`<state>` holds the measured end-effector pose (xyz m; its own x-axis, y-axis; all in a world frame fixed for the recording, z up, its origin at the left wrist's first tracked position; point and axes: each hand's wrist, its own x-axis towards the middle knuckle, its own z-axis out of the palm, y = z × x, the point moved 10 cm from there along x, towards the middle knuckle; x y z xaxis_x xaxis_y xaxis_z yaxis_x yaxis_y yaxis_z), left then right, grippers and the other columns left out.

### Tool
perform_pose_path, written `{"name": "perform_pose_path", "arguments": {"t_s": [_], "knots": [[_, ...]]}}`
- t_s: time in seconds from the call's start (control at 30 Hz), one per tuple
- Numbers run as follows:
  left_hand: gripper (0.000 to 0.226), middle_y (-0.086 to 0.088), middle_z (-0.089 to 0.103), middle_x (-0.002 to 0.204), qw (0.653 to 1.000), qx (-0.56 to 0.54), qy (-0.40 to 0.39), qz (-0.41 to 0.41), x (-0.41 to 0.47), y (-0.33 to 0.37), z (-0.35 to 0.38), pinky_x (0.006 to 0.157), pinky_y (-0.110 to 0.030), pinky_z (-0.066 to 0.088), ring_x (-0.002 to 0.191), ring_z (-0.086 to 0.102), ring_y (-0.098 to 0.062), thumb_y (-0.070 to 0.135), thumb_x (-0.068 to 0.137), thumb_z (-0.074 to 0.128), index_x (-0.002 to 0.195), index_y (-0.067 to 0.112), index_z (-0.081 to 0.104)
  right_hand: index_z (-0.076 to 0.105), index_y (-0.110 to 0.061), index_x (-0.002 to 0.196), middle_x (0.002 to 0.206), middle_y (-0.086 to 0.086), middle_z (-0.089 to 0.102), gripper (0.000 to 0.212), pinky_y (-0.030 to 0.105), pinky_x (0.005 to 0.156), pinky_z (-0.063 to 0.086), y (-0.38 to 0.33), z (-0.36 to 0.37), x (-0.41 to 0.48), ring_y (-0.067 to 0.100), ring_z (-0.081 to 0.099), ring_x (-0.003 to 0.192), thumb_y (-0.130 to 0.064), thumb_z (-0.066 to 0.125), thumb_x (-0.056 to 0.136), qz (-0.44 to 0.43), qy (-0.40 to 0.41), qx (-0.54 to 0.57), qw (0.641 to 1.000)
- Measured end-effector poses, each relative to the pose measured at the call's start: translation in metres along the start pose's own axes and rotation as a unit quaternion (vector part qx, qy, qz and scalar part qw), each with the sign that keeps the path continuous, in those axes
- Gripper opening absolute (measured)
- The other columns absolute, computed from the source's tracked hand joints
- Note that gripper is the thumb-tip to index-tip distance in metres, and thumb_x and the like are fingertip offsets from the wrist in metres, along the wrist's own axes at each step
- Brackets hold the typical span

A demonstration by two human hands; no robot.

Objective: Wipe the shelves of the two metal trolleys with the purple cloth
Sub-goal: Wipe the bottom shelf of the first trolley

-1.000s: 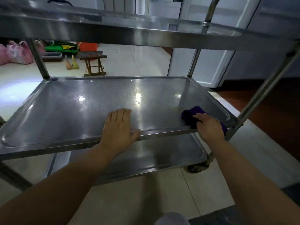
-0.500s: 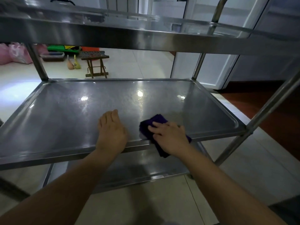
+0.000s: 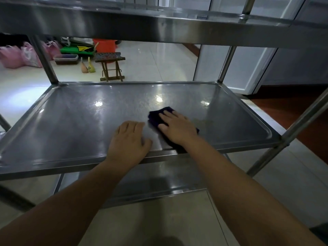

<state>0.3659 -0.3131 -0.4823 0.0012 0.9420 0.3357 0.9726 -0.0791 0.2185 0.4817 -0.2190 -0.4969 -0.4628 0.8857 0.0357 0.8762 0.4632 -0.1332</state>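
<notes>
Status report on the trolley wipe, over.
Right hand flat on purple cloth, middle shelf. Left hand rests on shelf's front edge. Nothing blocks the cloth.

One metal trolley (image 3: 291,137) is in sight, with three shelves: the top shelf (image 3: 159,27), the middle shelf (image 3: 79,125) and the bottom shelf (image 3: 150,185); four upright posts (image 3: 45,59) carry them; one purple cloth (image 3: 156,116); two hands, the left hand (image 3: 127,141) and the right hand (image 3: 177,128); on the floor beyond, three pink bags (image 3: 10,56), one wooden folding stool (image 3: 110,66), one orange bucket (image 3: 104,45), one shallow tray (image 3: 65,59), and two small gourd-shaped things (image 3: 84,67).
</notes>
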Motion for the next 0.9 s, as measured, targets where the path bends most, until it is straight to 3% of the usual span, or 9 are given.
{"name": "perform_pose_path", "arguments": {"t_s": [0.1,0.2,0.27,0.43,0.57,0.7,0.83,0.9], "knots": [[0.094,0.000,0.035,0.149,0.996,0.023,-0.081,0.040,-0.002,0.013,0.005,0.114,-0.036,0.015,0.142,0.018,-0.020,0.075,0.068,0.011,0.143,0.023,0.035,0.022,-0.032,0.151,0.160,-0.011,0.015,0.053,0.038,0.115,0.017,0.064,-0.008,-0.004,0.016,0.013,0.146,-0.046,0.028,0.101,0.075,0.004,0.008,0.997],[0.113,0.006,0.032,0.151,0.986,0.043,-0.130,0.098,-0.005,0.022,0.013,0.114,-0.034,0.009,0.143,0.011,-0.018,0.094,0.057,-0.002,0.143,0.028,0.032,0.023,-0.026,0.152,0.160,-0.007,0.016,0.052,0.037,0.115,0.017,0.121,-0.017,-0.014,0.019,0.014,0.146,-0.040,0.030,0.102,0.124,0.003,0.023,0.992],[0.117,0.007,0.031,0.151,0.982,0.054,-0.139,0.120,-0.006,0.023,0.018,0.114,-0.032,0.006,0.143,0.009,-0.017,0.094,0.055,-0.009,0.144,0.030,0.031,0.022,-0.023,0.152,0.160,-0.004,0.015,0.053,0.037,0.116,0.016,0.153,-0.023,-0.024,0.020,0.013,0.147,-0.039,0.030,0.102,0.155,-0.003,0.039,0.987],[0.118,0.003,0.030,0.152,0.983,0.051,-0.128,0.117,-0.004,0.022,0.020,0.113,-0.033,0.005,0.144,0.010,-0.020,0.096,0.055,-0.004,0.145,0.027,0.032,0.024,-0.019,0.152,0.160,0.001,0.016,0.054,0.041,0.118,0.014,0.218,-0.033,-0.053,0.024,0.013,0.147,-0.038,0.032,0.102,0.225,-0.002,0.042,0.973],[0.124,0.001,0.024,0.155,0.984,0.059,-0.135,0.098,-0.005,0.017,0.022,0.114,-0.035,0.005,0.144,0.007,-0.020,0.097,0.051,-0.004,0.147,0.025,0.027,0.024,-0.021,0.151,0.160,0.007,0.015,0.055,0.054,0.116,0.016,0.245,-0.030,-0.067,0.032,0.012,0.146,-0.040,0.032,0.100,0.283,0.005,0.036,0.959],[0.134,-0.002,0.019,0.156,0.988,0.033,-0.135,0.072,-0.003,0.012,0.022,0.116,-0.036,0.005,0.145,0.006,-0.020,0.101,0.044,-0.002,0.149,0.020,0.021,0.021,-0.027,0.150,0.160,0.001,0.013,0.053,0.057,0.111,0.020,0.208,-0.024,-0.075,0.030,0.007,0.146,-0.036,0.031,0.099,0.304,-0.008,0.030,0.952],[0.141,-0.005,0.014,0.158,0.990,0.005,-0.132,0.058,-0.002,0.011,0.020,0.116,-0.037,0.004,0.145,0.006,-0.022,0.103,0.039,0.001,0.151,0.017,0.014,0.023,-0.033,0.149,0.159,-0.006,0.016,0.052,0.052,0.108,0.023,0.123,-0.023,-0.078,0.022,0.014,0.146,-0.034,0.032,0.097,0.228,0.012,0.006,0.974],[0.142,-0.005,0.011,0.158,0.990,0.000,-0.132,0.050,-0.002,0.012,0.018,0.116,-0.036,0.003,0.145,0.005,-0.022,0.103,0.037,0.012,0.151,0.017,0.010,0.023,-0.034,0.149,0.159,-0.008,0.017,0.052,0.050,0.109,0.022,0.074,-0.019,-0.080,0.020,0.014,0.146,-0.034,0.032,0.098,0.179,0.013,0.007,0.984]]}}
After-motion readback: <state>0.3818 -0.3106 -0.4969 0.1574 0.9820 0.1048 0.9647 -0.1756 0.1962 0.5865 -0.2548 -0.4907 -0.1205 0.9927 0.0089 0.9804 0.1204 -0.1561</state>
